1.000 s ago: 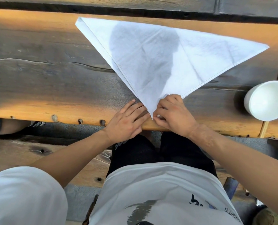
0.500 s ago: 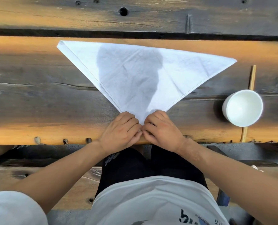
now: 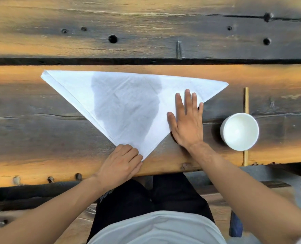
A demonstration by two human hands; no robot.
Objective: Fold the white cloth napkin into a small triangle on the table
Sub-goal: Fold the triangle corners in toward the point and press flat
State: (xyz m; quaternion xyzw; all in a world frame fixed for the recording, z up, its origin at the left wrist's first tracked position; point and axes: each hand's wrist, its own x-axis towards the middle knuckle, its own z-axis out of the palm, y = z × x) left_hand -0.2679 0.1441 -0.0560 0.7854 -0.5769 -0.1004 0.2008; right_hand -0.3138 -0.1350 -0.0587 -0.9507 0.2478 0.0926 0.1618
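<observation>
I see the white cloth napkin [image 3: 128, 106] lying as a large triangle on the wooden table [image 3: 40, 129], point toward me. My left hand [image 3: 121, 164] pins that near tip with curled fingers. My right hand [image 3: 186, 120] lies flat, fingers spread, on its right edge, near a white cup [image 3: 239, 132].

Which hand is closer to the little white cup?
The right hand. It lies flat on the white cloth napkin's right edge, just left of the small round white cup. The left hand is farther away, at the napkin's near tip.
</observation>
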